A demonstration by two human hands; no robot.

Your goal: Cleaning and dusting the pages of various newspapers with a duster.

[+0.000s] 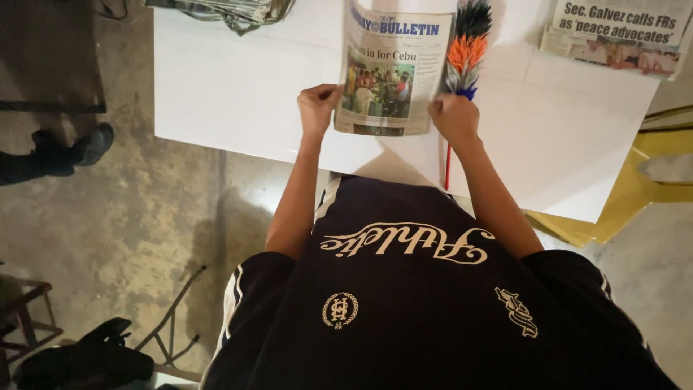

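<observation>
White table (238,94) over a bare concrete floor (144,209) is where we find a folded newspaper (393,68) lying flat at the near edge, between our two hands. Our left hand (317,107) pinches its lower left corner and our right hand (453,117) curls on its lower right corner. Just beside the right edge lies a multicoloured feather duster (465,50); a second newspaper (613,32) sits well apart at the far right.

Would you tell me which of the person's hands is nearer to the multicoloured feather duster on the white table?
Right. The right hand touches the multicoloured feather duster; the left hand grips the folded newspaper's far edge.
</observation>
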